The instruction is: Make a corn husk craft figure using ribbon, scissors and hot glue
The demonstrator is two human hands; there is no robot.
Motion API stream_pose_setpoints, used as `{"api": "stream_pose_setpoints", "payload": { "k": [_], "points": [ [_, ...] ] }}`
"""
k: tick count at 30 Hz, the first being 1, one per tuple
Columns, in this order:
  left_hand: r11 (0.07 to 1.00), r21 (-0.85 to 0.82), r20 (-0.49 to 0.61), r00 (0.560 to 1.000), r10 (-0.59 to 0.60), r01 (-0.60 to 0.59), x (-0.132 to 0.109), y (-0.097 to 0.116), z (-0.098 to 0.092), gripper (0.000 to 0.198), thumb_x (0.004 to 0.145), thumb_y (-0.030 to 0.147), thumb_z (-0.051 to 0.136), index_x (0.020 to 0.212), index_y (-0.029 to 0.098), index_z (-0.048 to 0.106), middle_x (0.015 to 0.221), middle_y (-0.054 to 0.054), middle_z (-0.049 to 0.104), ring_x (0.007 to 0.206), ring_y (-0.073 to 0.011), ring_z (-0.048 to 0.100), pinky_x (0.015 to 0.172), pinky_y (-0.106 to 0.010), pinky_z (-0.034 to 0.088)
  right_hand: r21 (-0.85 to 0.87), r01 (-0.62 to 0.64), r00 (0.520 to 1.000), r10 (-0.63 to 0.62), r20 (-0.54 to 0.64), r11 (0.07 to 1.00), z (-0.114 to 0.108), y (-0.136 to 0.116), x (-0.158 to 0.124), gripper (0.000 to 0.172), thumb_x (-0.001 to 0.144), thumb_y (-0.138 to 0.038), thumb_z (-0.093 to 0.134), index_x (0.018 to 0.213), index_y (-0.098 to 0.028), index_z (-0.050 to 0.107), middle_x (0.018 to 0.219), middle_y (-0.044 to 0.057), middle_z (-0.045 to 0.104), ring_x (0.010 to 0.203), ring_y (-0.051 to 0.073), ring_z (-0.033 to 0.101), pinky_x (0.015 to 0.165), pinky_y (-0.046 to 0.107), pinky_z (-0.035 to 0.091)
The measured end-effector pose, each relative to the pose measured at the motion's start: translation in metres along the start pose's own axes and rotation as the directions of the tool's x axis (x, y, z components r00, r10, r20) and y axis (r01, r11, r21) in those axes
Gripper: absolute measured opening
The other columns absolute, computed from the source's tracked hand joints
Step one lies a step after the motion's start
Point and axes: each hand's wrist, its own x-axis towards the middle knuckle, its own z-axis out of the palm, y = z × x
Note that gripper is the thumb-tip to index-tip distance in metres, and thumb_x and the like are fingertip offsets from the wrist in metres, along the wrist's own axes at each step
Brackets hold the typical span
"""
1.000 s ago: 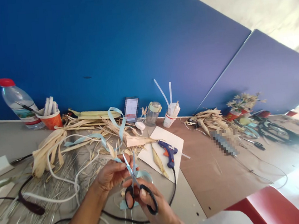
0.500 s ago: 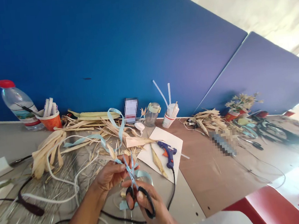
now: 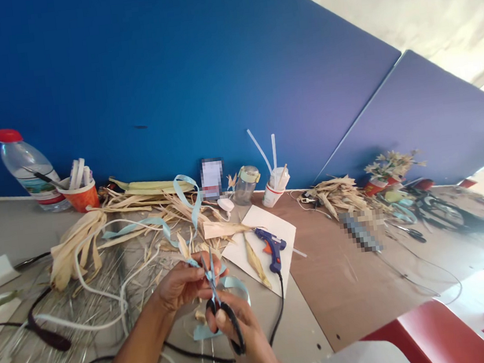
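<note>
My left hand [image 3: 181, 283] is closed, pinching a light blue ribbon [image 3: 193, 263] tied by a pale piece of corn husk [image 3: 184, 249]. In my right hand [image 3: 240, 316] are black-handled scissors [image 3: 212, 287], fingers through the loops. Their blades point away from me, slightly parted, and lie against the ribbon beside my left fingertips. Whether they cut into it I cannot tell. A loop of the same blue ribbon [image 3: 239, 286] hangs behind my right hand. Below my hands a blue scrap [image 3: 207, 332] lies on the table.
A purple glue gun [image 3: 272, 249] rests on a white sheet [image 3: 285, 223], its black cord running toward me. Corn husks [image 3: 79, 246] and white cables [image 3: 83, 290] spread leftward. A bottle [image 3: 31, 170], an orange cup [image 3: 81, 197], a jar [image 3: 246, 185] and a white cup [image 3: 273, 194] stand by the blue partition.
The scissor blades and handles have come closer together as my right hand closes. My left hand keeps its pinch on the ribbon, almost unmoved.
</note>
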Motion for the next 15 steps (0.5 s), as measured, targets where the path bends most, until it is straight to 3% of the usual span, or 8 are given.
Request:
{"api": "stream_pose_setpoints", "payload": {
  "k": [3, 7, 15],
  "points": [
    [1.0, -0.021, 0.013, 1.0, 0.013, -0.012, -0.0003, -0.002, -0.0022, 0.014, 0.067, 0.024, 0.073, 0.068, 0.014, 0.064, 0.076, -0.003, 0.059, 0.064, -0.0113, 0.055, 0.086, -0.032, 0.044, 0.07, 0.03, 0.999, -0.027, -0.044, 0.997, -0.0024, 0.0055, -0.0008, 0.047, 0.071, -0.057, 0.064, 0.102, -0.022, 0.07, 0.067, 0.001, 0.047, 0.07, 0.018, 0.043, 0.07, 0.031, 0.037],
    [1.0, -0.012, 0.005, 1.0, 0.021, -0.021, -0.0006, -0.0008, -0.0003, 0.013, 0.065, 0.023, 0.073, 0.068, 0.014, 0.065, 0.076, -0.004, 0.06, 0.071, -0.0144, 0.057, 0.085, -0.032, 0.045, 0.177, 0.011, 1.0, -0.01, -0.005, 0.984, -0.0004, 0.0044, -0.0005, 0.046, 0.069, -0.058, 0.066, 0.095, -0.02, 0.071, 0.062, 0.0, 0.044, 0.065, 0.015, 0.038, 0.065, 0.027, 0.032],
    [0.999, 0.022, -0.031, 0.999, 0.032, -0.032, -0.0008, 0.0041, 0.0073, 0.013, 0.064, 0.022, 0.074, 0.065, 0.012, 0.066, 0.07, -0.002, 0.058, 0.059, -0.0104, 0.053, 0.082, -0.032, 0.046, 0.117, -0.013, 1.0, 0.016, -0.027, 0.993, 0.0046, 0.0018, -0.0031, 0.054, 0.069, -0.063, 0.063, 0.095, -0.017, 0.07, 0.056, -0.002, 0.042, 0.057, 0.013, 0.032, 0.058, 0.026, 0.028]
  ]
}}
